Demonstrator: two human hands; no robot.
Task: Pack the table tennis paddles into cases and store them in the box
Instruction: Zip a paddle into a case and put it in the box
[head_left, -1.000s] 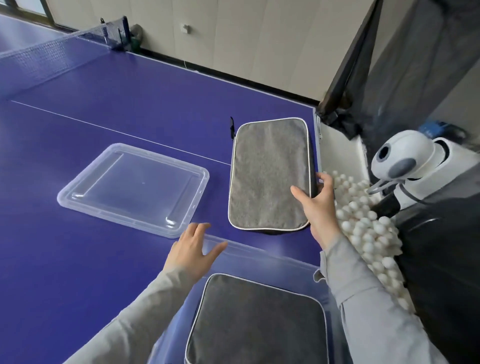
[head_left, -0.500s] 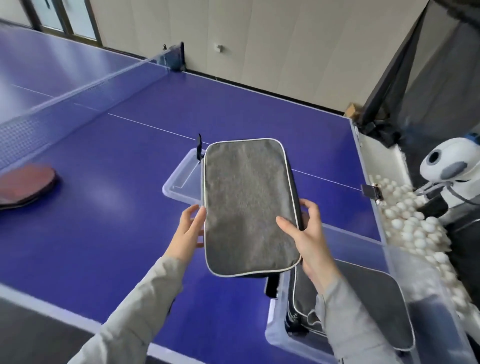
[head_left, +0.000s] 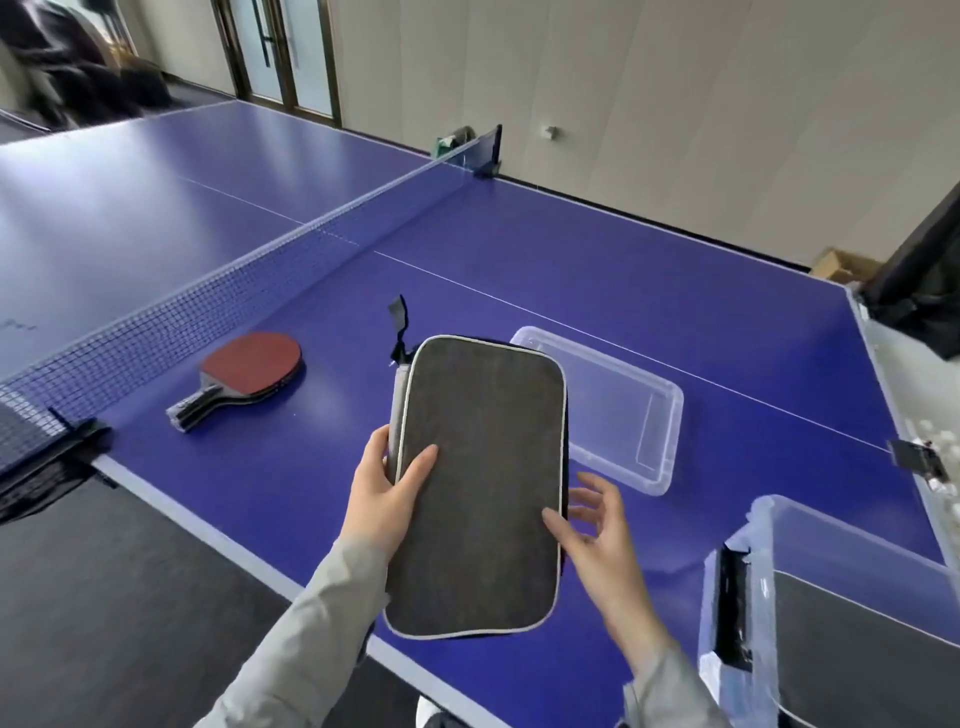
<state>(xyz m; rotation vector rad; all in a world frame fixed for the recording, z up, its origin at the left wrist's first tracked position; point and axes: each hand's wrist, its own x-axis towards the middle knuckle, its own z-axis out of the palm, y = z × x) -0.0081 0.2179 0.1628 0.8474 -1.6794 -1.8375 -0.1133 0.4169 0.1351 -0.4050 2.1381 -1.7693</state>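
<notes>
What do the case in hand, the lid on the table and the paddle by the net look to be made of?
Grey case: looks like soft felt-like fabric, matte and slightly mottled, with pale piping round its edge. Clear lid: apparently thin moulded plastic, glossy and see-through, the blue table showing through it. Paddle: red face looks like smooth rubber; the dark handle's material cannot be told.

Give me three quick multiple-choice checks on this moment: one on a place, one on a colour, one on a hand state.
1. Where do the paddles lie?
A. In the clear box
B. On the table by the net
C. On the lid

2. What colour is the top paddle's rubber?
A. Red
B. Green
C. Yellow

3. What is the left hand doing?
A. Hanging idle
B. Pressing the lid
C. Gripping the grey case

Answers: 1 B, they rest near the net. 2 A, the upper face is red. 3 C, its thumb and fingers clamp the case's left edge.
</notes>
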